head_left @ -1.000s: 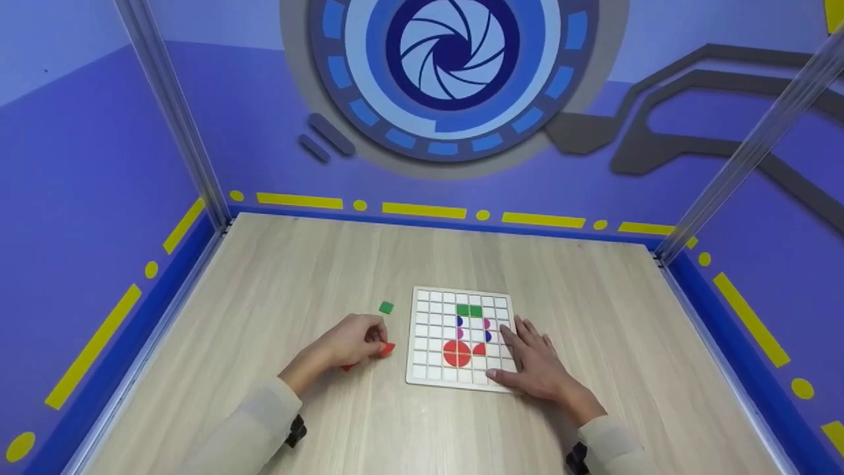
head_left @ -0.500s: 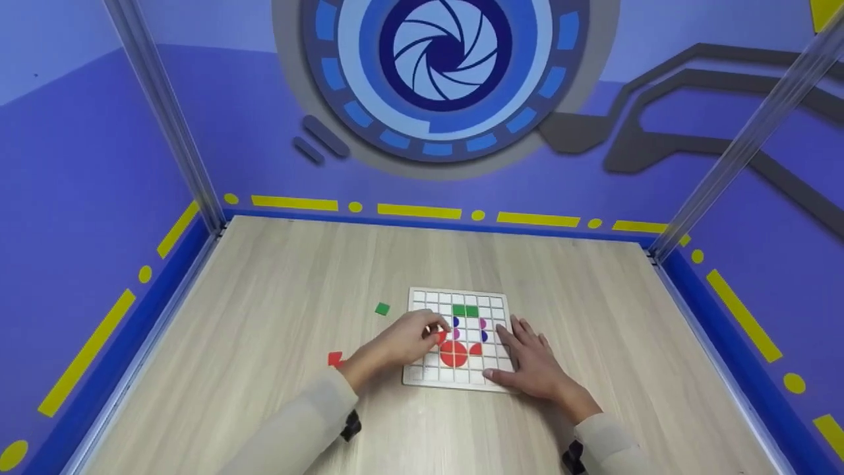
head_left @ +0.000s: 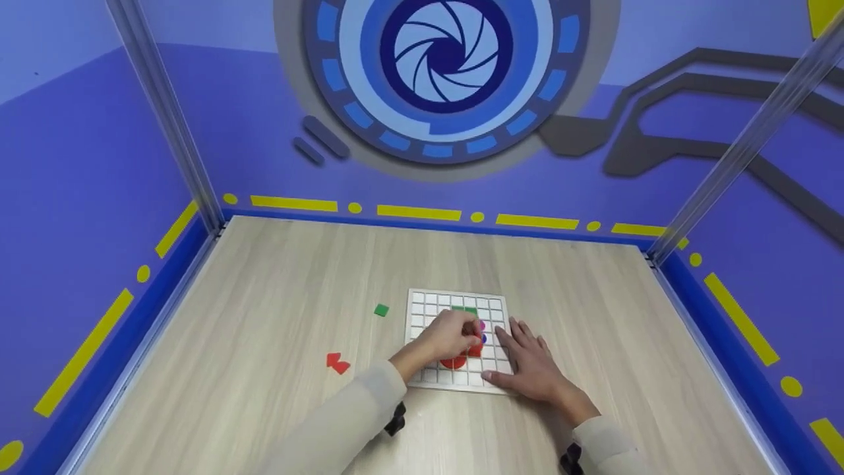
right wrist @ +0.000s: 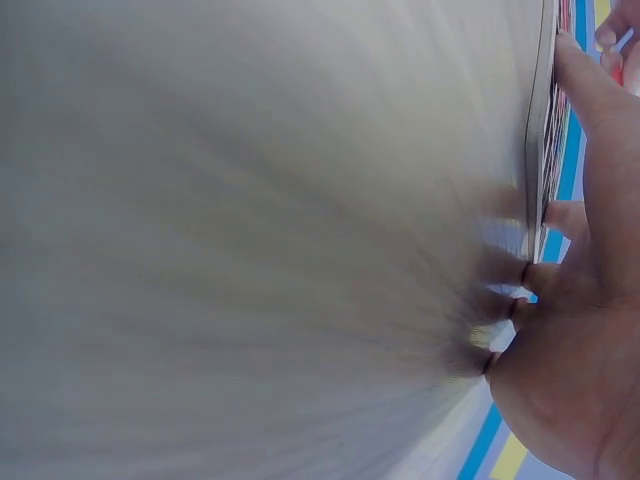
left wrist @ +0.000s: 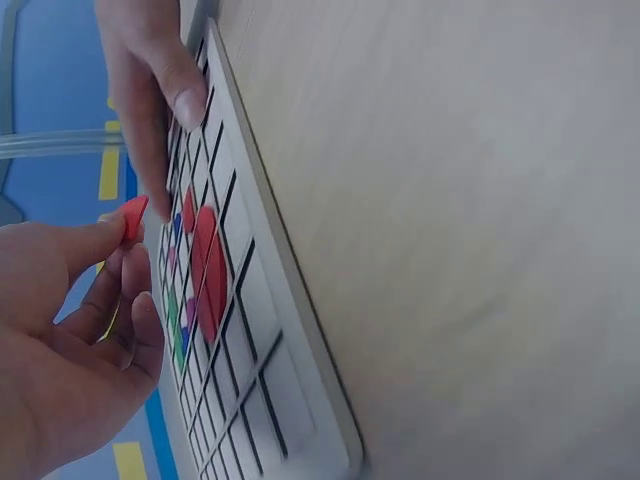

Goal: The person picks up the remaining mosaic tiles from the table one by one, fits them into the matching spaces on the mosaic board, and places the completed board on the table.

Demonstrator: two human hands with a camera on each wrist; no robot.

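Observation:
A white square board (head_left: 422,320) with a grid of cells lies on the table. Over its middle my left hand (head_left: 448,336) pinches a small red tile (left wrist: 134,217) between thumb and fingertips, just above the surface. Red quarter-circle tiles make a red disc (left wrist: 209,275) on the grid, partly covered by that hand in the head view. Green tiles (head_left: 465,309) sit in a row farther up, and pink and blue half-round tiles are in part hidden. My right hand (head_left: 534,366) rests on the board's right edge, its fingers spread and its thumb on the near right corner.
Left of the board lie a loose green square tile (head_left: 381,309) and a few red tiles (head_left: 337,363) close together. Purple walls enclose the wooden table (head_left: 297,284) at the back and sides, with metal posts (head_left: 165,119) in the corners.
My left hand has picked up the red tile from the table left of the board and carried it right, over the grid. The right hand has stayed on the board's edge.

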